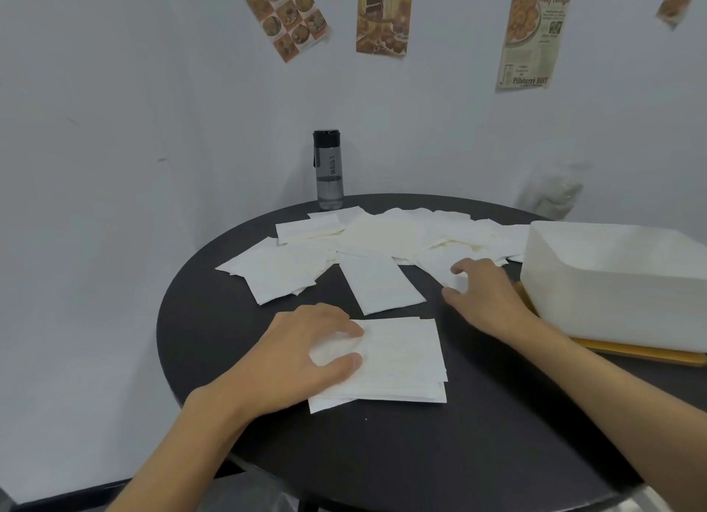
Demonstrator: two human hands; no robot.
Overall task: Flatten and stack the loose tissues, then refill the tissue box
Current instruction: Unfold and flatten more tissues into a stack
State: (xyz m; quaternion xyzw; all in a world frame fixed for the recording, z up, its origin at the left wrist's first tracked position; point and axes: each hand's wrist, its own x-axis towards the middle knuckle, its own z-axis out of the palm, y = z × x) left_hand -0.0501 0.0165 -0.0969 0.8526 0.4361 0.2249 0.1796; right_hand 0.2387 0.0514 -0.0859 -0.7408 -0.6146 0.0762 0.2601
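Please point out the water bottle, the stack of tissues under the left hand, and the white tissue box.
water bottle (pixel 329 188): head view, on its clear lower body.
stack of tissues (pixel 405 354): head view, on the bare top sheet.
white tissue box (pixel 612 285): head view, on its front wall.

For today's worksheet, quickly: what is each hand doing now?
Left hand: open, pressing on the tissue stack.
Right hand: on a loose tissue; grip cannot be told.
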